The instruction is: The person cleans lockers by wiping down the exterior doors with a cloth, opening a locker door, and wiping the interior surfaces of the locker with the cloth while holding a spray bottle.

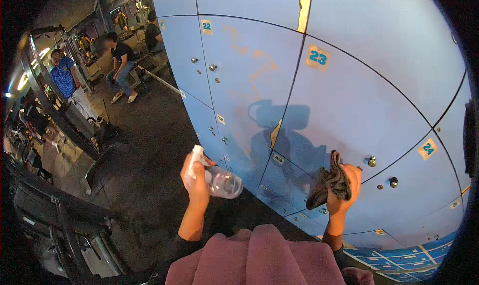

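Observation:
My left hand (198,182) grips a clear plastic spray bottle (224,184) with a white spray head, tilted so its base points right, in front of the lockers. A crumpled dark cloth (335,184) is bunched in my right hand (350,187), close to the light blue locker doors (348,109); whether it touches them I cannot tell. Numbered stickers, small metal knobs (371,161) and locks sit on the doors. Patches of peeled surface show yellowish beneath, and a shadow falls across the panels.
Dark gym flooring (146,165) runs along the lockers' left side. Exercise machines (71,113) stand at the left. A person in a blue patterned shirt (64,77) stands there, and a person in a black shirt (122,53) sits on a bench. Others are farther back.

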`<state>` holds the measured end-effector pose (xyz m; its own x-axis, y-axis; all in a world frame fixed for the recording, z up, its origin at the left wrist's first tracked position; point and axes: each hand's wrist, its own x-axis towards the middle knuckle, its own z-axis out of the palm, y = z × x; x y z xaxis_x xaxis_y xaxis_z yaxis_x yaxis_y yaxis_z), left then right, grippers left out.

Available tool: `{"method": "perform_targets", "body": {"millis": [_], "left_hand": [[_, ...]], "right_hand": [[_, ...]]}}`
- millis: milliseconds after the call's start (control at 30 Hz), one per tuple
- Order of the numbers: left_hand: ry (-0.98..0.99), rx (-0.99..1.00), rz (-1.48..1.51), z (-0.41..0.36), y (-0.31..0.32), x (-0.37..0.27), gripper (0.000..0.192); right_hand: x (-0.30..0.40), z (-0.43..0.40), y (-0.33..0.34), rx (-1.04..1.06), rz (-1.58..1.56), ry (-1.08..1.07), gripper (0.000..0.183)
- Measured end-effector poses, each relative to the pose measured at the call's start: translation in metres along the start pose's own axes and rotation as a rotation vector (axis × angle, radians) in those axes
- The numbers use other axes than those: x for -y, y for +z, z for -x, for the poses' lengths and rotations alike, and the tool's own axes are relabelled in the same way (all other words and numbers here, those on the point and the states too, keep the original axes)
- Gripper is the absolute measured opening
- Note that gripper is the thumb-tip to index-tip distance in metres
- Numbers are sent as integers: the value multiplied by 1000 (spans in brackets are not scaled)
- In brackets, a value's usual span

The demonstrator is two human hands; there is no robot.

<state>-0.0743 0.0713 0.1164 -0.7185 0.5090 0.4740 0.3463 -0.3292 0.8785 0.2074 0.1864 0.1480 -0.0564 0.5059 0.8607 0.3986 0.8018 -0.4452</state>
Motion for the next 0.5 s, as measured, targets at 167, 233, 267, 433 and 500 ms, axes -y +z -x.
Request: {"method": "perform_targets", "body": {"millis": [167,233,267,433,500], "left_hand": [[124,81,11,-37,-9,0,56],[141,174,56,-48,-12,3,49],[160,257,0,-55,-14,8,48],[41,425,45,-66,-28,35,47],[26,502,38,-71,-35,47,48]], "right_hand": [[13,-8,24,25,7,-23,27],[15,-7,31,4,-47,25,28],[16,-7,37,-1,-38,28,28],[22,-15,53,-143,-158,172,36],[21,-14,63,-397,-263,307,39]]}}
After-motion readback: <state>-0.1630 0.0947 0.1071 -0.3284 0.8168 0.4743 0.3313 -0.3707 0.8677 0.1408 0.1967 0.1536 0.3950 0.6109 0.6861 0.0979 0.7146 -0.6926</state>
